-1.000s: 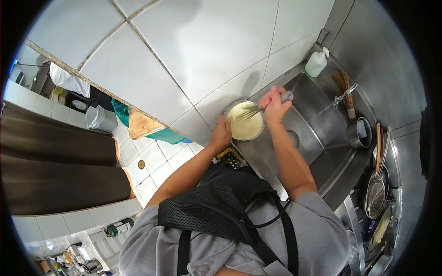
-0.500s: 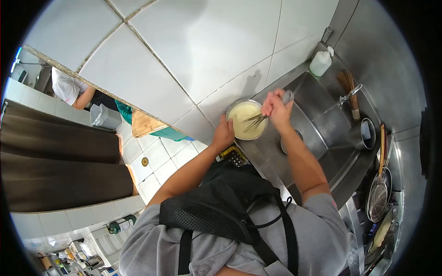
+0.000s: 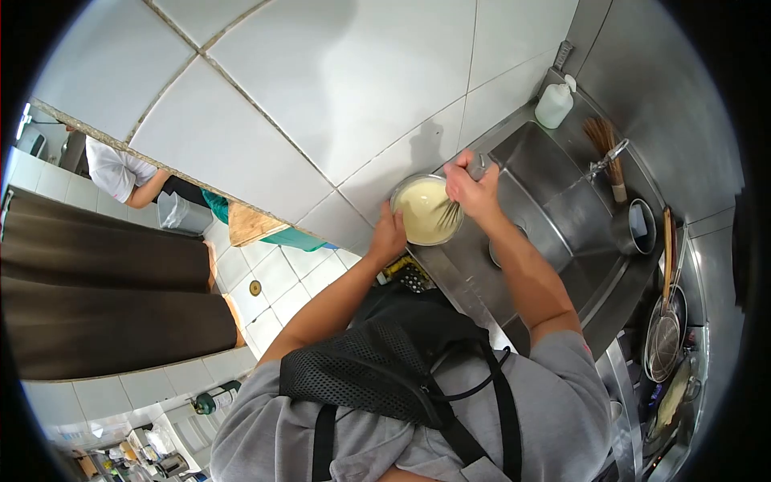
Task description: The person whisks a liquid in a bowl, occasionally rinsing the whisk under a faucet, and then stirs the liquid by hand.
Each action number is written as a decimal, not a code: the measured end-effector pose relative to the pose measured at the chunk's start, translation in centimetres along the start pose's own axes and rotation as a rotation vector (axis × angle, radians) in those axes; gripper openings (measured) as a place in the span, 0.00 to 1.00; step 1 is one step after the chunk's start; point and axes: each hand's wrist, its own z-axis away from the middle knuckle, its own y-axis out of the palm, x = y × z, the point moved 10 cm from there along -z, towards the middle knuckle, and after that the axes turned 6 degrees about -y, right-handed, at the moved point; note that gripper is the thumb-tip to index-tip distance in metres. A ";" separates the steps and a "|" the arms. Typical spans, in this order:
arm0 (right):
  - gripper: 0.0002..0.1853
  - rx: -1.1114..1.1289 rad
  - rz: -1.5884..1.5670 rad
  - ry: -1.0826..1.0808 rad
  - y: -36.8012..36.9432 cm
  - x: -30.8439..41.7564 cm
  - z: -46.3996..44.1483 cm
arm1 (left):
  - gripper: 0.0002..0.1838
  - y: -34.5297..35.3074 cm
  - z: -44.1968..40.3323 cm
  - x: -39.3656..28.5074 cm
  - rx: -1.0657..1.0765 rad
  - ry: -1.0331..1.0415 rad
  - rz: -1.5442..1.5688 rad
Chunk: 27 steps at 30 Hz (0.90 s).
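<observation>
The left hand (image 3: 389, 233) clasps the bowl (image 3: 409, 181) of pale yellow mixture (image 3: 419, 210) at its eight o'clock side, on the bench (image 3: 451, 267), with the sink (image 3: 554, 226) towards three o'clock. The right hand (image 3: 474, 191) has its fingers wrapped around the whisk (image 3: 451, 217), wires dipping between three and four.

Your round bowl (image 3: 434, 243) stands nearly level at the edge of the steel counter (image 3: 448, 269), between the white-tiled wall (image 3: 385, 88) and the sink (image 3: 554, 221). Inside, a pale yellow mixture (image 3: 419, 205) shows a smooth, glossy surface, marked by a bright glint. Your whisk (image 3: 450, 214) tilts in it, thin wires dipping into the mixture on the bowl's sink side, the grey handle slanting up past the rim. The wire tips and the bowl's base are hidden.
</observation>
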 end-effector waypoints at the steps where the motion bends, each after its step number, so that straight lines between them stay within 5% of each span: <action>1: 0.16 -0.016 0.168 -0.115 -0.3 0.6 -0.6 | 0.24 0.1 0.0 0.2 0.052 -0.043 -0.015; 4: 0.16 -0.206 0.104 -0.296 -1.1 0.6 -0.9 | 0.24 0.2 -0.1 0.3 0.072 -0.074 -0.030; 7: 0.15 -0.332 -0.338 -0.107 -1.1 -2.2 0.2 | 0.25 -0.1 -0.2 0.7 0.052 -0.074 -0.015; 10: 0.16 -0.034 -0.294 0.030 0.1 -2.3 0.9 | 0.25 0.0 -0.1 1.1 0.059 -0.057 0.002; 14: 0.14 -0.058 -0.060 0.084 -1.9 -0.5 -1.1 | 0.25 -0.1 0.1 -0.5 0.043 0.010 -0.003; 17: 0.16 -0.322 -0.133 -0.144 -4.0 0.1 -1.9 | 0.24 -0.2 0.0 -0.5 0.023 0.025 -0.004; 20: 0.16 -0.228 -0.357 -0.016 -1.9 -3.5 -0.5 | 0.25 -0.4 0.0 -0.2 0.030 -0.021 -0.032; 24: 0.16 0.063 -0.163 0.079 0.7 -0.8 -0.3 | 0.25 0.3 -0.3 1.3 0.096 -0.060 -0.072; 27: 0.15 -0.099 -0.051 -0.067 -1.4 -0.4 -2.0 | 0.24 0.4 -0.2 0.6 0.095 -0.073 -0.045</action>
